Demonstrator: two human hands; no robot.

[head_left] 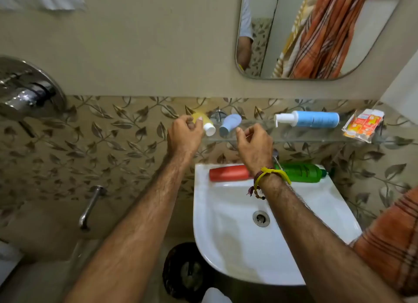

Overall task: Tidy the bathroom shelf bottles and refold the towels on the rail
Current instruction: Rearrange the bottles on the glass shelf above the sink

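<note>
**Two hands at the glass bathroom shelf, one holding a yellow bottle**

Seen from the head camera, looking down over both forearms: the left hand (pixel 184 135) was raised to the left end of a glass shelf (pixel 294 138) fixed to the leaf-patterned wall. Its fingers were curled round a yellow bottle (pixel 204 122) with a white cap; the thumb lay along the bottle's side, and the cap pointed down and to the right, clear of the fingers. Just right of it a small pale-blue bottle (pixel 229 124) leaned on the shelf, cap end down. The right hand (pixel 254 144) hovered just beside that bottle, fingers loosely curled, the thumb tip near its cap; I could not tell whether it touched. A thread bracelet (pixel 269 174) circled the right wrist.

Further right on the shelf a blue pump bottle (pixel 316 119) lay on its side, then an orange packet (pixel 364 124). Below, a red bottle (pixel 228 173) and a green bottle (pixel 303 172) lay flat on the back ledge of the white sink (pixel 226 246). An orange striped towel (pixel 391 241) showed at the right edge.
</note>
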